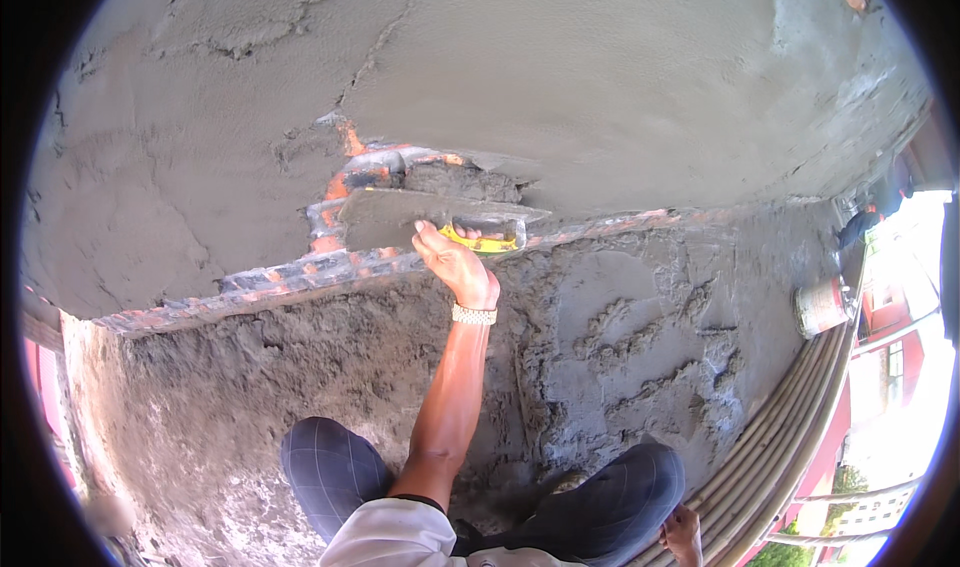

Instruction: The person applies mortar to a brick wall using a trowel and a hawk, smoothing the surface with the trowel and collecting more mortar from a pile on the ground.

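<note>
My left hand (455,265), with a metal-banded watch (474,315) at the wrist, is closed round the yellow handle of a plastering trowel (395,217). The trowel's long grey blade lies against the wall (600,97), across a patch where orange brick (335,184) shows through. Wet grey mortar (455,181) fills part of this patch, just above the blade. My right hand (682,535) is low beside my right knee, its fingers curled in. What it holds, if anything, is hidden.
A rough strip with brick edges (250,285) runs below the smooth plaster. Clumped mortar (640,327) covers the surface beneath. Bamboo poles (770,437) lie along the right, with a pale bucket (822,307) at their far end. Another person (860,227) in dark clothing is partly visible beyond.
</note>
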The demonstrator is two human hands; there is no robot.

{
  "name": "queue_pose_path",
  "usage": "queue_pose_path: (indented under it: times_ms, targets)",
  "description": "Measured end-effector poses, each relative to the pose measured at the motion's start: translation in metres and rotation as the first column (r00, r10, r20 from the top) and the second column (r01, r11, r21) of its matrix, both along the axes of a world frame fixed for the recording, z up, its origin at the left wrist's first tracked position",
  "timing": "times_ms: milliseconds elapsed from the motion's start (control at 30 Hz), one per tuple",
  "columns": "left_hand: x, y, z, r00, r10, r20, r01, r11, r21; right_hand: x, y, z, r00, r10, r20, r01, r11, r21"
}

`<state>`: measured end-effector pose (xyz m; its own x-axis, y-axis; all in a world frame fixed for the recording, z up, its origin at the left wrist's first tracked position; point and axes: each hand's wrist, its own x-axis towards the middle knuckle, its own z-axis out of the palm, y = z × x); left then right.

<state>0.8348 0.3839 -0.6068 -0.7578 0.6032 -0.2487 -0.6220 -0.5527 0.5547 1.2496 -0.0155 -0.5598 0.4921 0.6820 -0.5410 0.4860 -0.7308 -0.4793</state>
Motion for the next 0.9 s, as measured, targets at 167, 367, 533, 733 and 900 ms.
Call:
queue_pose_path:
  times_ms: [167, 367, 533, 733, 900]
  targets:
    - [0.013, 0.006, 0.022, 0.998, -0.052, -0.043, 0.055, 0.997, 0.057, 0.008, -0.012, -0.022, 1.0, 0.005, -0.016, -0.005, 1.0, -0.001]
    - [0.038, 0.013, 0.059, 0.988, -0.102, -0.112, 0.116, 0.985, 0.128, 0.016, -0.014, -0.045, 0.988, 0.023, -0.152, -0.015, 0.999, 0.052]
    - [0.07, 0.032, 0.091, 0.977, -0.121, -0.173, 0.152, 0.972, 0.18, 0.013, -0.009, -0.053, 0.983, 0.022, -0.182, -0.004, 0.995, 0.099]
    - [0.117, 0.058, 0.133, 0.949, -0.186, -0.255, 0.238, 0.953, 0.188, 0.03, -0.009, -0.086, 0.971, -0.024, -0.24, 0.048, 0.994, 0.097]
    - [0.161, 0.087, 0.177, 0.932, -0.218, -0.29, 0.269, 0.952, 0.148, 0.043, -0.029, -0.14, 0.953, 0.034, -0.299, 0.023, 0.983, 0.184]
